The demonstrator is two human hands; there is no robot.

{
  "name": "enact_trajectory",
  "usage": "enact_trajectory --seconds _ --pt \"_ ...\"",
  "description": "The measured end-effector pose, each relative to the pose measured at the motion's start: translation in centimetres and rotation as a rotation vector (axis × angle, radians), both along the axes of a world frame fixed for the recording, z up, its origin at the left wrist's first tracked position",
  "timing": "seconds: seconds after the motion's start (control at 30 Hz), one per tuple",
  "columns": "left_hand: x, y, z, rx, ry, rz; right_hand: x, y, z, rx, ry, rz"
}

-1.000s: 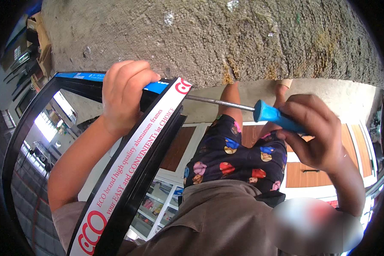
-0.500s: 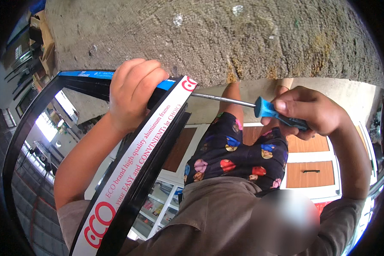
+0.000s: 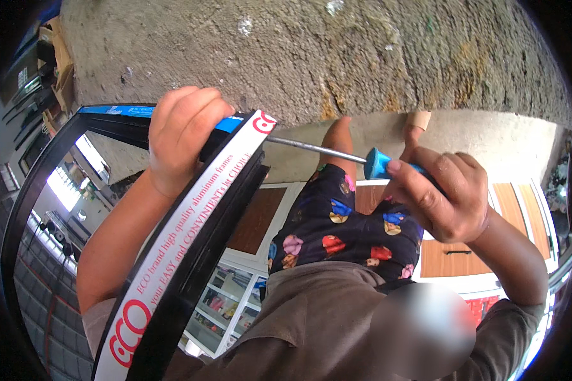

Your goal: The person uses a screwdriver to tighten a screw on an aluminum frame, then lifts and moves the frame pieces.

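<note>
My left hand [image 3: 183,140] is closed around one bar of a black aluminum frame [image 3: 200,267], close to its corner. Blue tape runs along that bar, and a white printed strip with red lettering covers the adjoining side. A screwdriver [image 3: 318,150] with a long steel shaft and a blue handle is gripped in my right hand [image 3: 445,193]. Its shaft points left at the frame's corner, just below the end of the white strip. The tip is hidden at the frame's edge, so what it meets there cannot be made out.
A worn grey carpeted surface [image 3: 286,57] lies beside the frame's corner. Cabinets with wood-coloured panels [image 3: 451,257] and a glass-fronted case [image 3: 229,305] stand behind my legs. Cardboard and dark lengths of material [image 3: 51,70] are piled at the far left.
My right hand has turned around the screwdriver handle, its knuckles now rolled over. The frame, left hand and screwdriver appear slightly further left in the view.
</note>
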State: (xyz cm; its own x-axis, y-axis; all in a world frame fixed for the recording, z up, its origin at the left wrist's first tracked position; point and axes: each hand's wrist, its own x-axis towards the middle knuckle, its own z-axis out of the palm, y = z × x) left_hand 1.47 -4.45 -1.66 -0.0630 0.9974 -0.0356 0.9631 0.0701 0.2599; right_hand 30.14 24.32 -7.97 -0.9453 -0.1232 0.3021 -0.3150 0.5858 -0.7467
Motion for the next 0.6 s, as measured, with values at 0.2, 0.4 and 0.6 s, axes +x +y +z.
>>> enact_trajectory --seconds 0.2,0.4,0.6 --pt "0.7 0.8 0.5 0.037 -0.046 0.008 -0.9 -0.4 2.2 -1.131 -1.249 -0.107" --pt "1.0 0.6 0.5 0.031 -0.014 0.056 -4.0 3.0 2.6 -1.296 -1.594 0.062" --pt "1.1 0.6 0.6 0.056 0.038 0.062 -0.8 1.4 1.0 -0.133 -0.164 -0.004"
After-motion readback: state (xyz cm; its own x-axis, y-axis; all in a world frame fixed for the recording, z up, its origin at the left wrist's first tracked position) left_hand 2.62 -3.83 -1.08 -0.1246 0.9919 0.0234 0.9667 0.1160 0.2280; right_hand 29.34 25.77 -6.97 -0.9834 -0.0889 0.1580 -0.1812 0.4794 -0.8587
